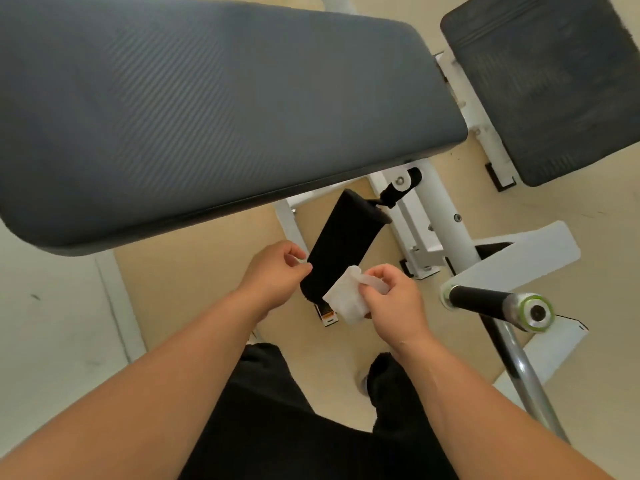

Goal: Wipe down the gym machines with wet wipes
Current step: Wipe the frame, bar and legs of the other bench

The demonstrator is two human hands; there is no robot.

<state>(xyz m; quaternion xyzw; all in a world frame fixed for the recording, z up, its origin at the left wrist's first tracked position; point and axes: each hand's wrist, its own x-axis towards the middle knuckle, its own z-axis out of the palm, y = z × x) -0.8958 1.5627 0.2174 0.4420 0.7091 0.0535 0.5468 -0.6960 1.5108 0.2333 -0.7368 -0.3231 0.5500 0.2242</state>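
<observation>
A large dark grey padded bench pad fills the upper left. Below its front edge a black foam roller pad slants down toward me. My right hand pinches a white wet wipe that lies against the roller's lower end. My left hand is at the roller's left side, its curled fingers pinching a small pale scrap; what it is I cannot tell. A second dark pad sits at the upper right.
The white steel frame runs between the pads. A black grip handle with a chrome and green end cap juts out at the right on a chrome bar. My black trousers and shoes stand on the tan floor.
</observation>
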